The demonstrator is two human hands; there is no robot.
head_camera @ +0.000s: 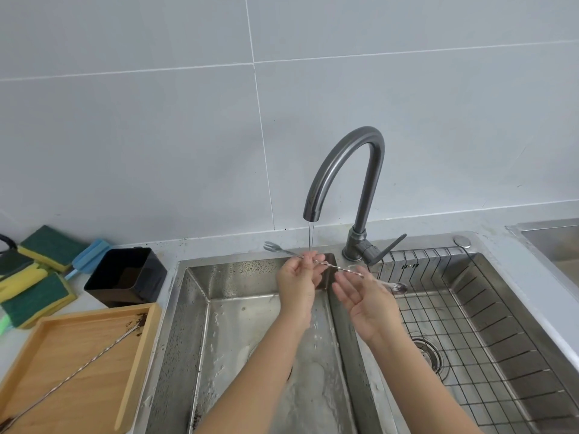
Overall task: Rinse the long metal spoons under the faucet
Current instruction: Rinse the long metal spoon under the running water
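forearms cut off below; spoon [336, 269] bowl blurred (behind right hand [366, 300]).

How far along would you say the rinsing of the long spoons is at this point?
About halfway, at a guess. In hand: the left hand pinches one long spoon under the running faucet; the right hand lies open beneath it. The spoon's bowl looks dark, perhaps not clean yet. Left: a second spoon lies on the wooden tray beside dark residue. Nothing visibly finished.
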